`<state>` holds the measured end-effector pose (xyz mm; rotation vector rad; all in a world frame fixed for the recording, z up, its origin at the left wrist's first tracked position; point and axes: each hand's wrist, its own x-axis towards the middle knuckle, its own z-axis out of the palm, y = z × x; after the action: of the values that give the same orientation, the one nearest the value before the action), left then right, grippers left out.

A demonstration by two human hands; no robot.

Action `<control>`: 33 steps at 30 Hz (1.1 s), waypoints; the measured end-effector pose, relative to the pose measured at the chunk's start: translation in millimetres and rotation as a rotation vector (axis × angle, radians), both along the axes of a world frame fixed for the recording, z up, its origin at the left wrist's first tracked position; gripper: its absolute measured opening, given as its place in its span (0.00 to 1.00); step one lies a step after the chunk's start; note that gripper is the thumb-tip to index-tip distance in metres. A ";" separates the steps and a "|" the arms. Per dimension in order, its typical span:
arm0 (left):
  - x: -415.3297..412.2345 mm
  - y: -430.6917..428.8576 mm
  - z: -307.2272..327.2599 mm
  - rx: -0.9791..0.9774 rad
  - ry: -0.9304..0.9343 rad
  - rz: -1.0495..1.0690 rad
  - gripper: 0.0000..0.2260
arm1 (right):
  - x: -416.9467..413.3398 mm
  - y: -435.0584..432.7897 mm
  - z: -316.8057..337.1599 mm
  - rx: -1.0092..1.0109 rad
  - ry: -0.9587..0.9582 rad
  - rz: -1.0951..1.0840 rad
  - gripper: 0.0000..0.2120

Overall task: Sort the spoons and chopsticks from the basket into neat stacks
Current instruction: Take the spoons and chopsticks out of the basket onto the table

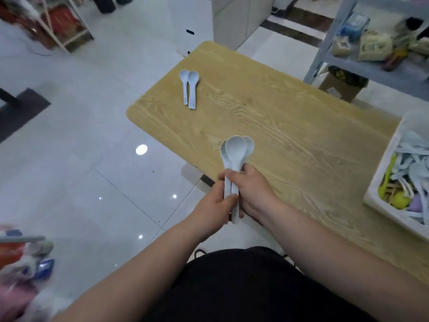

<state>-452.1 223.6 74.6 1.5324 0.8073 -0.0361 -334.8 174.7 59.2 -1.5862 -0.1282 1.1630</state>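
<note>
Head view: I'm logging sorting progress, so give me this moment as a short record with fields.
held: bundle of pale blue plastic spoons, bowls up
hands: left hand and right hand both grip the handles
table: light wooden table, two pale blue spoons side by side
basket: white plastic basket, right edge, utensils inside

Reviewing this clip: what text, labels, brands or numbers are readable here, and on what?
Nothing here can be read.
On the cloth bag: print, too blurred to read.
On the cardboard box: pale label, too small to read.
On the held spoons and the basket: no markings visible.
</note>
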 end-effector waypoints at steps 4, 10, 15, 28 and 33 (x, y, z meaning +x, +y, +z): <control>-29.5 42.2 -3.9 -0.156 -0.035 0.097 0.18 | -26.8 42.2 3.3 -0.011 -0.046 0.103 0.09; -20.5 89.9 -17.8 -0.183 0.069 0.113 0.15 | -12.7 78.1 -13.6 -0.043 -0.013 0.039 0.08; 8.2 138.0 -24.9 -0.088 0.174 0.095 0.11 | 19.4 123.4 -27.8 -0.045 0.012 0.054 0.07; 58.7 297.0 -66.5 0.037 0.358 -0.007 0.09 | 71.3 269.6 -71.2 -0.241 -0.088 0.147 0.04; 80.9 381.7 -100.9 0.036 0.410 -0.136 0.10 | 76.2 345.6 -100.5 -0.388 -0.070 0.062 0.09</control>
<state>-371.2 605.2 -26.3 1.6360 1.0263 -0.4500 -258.6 520.3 -41.2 -1.9761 0.0047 1.2334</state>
